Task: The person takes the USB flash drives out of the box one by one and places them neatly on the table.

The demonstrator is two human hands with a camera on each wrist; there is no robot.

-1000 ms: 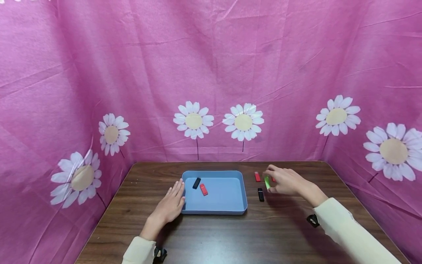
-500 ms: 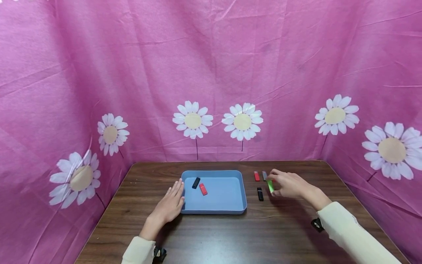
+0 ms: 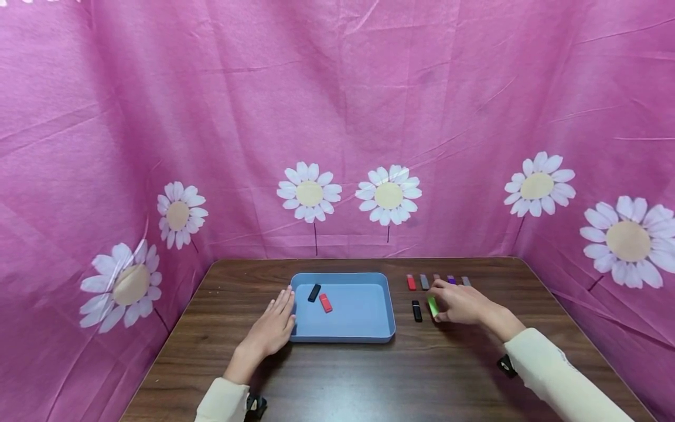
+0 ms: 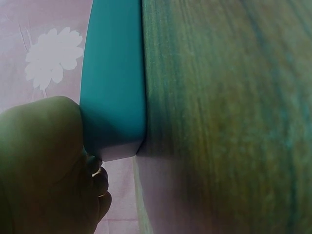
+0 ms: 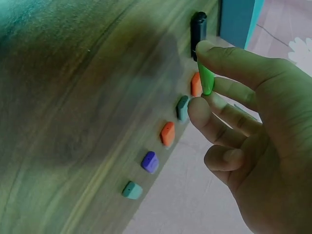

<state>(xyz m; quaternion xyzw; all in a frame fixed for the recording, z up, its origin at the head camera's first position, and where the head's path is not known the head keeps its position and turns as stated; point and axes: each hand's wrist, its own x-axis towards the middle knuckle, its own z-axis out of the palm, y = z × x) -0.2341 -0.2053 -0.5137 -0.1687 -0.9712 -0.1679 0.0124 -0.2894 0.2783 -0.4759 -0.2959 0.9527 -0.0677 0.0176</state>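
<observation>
My right hand (image 3: 464,303) pinches a bright green USB flash drive (image 3: 433,306) between thumb and fingertips, at or just over the table right of a black flash drive (image 3: 417,311). In the right wrist view the green flash drive (image 5: 206,79) hangs from the thumb and fingers. With fingers straight, my left hand (image 3: 270,328) rests against the left wall of a blue tray (image 3: 364,319). Inside that tray lie a black flash drive (image 3: 314,292) and a red flash drive (image 3: 326,303). The left wrist view has the tray wall (image 4: 114,73) beside the hand.
Behind the right hand runs a row of flash drives: red (image 3: 411,282), grey (image 3: 424,282), a partly hidden one (image 3: 436,277), purple (image 3: 451,279) and grey (image 3: 466,281). The wooden table (image 3: 337,375) ends at a pink flowered cloth (image 3: 337,117).
My right hand has moved slightly right and toward me with the green flash drive, uncovering more of the back row. The left hand and the tray have stayed put.
</observation>
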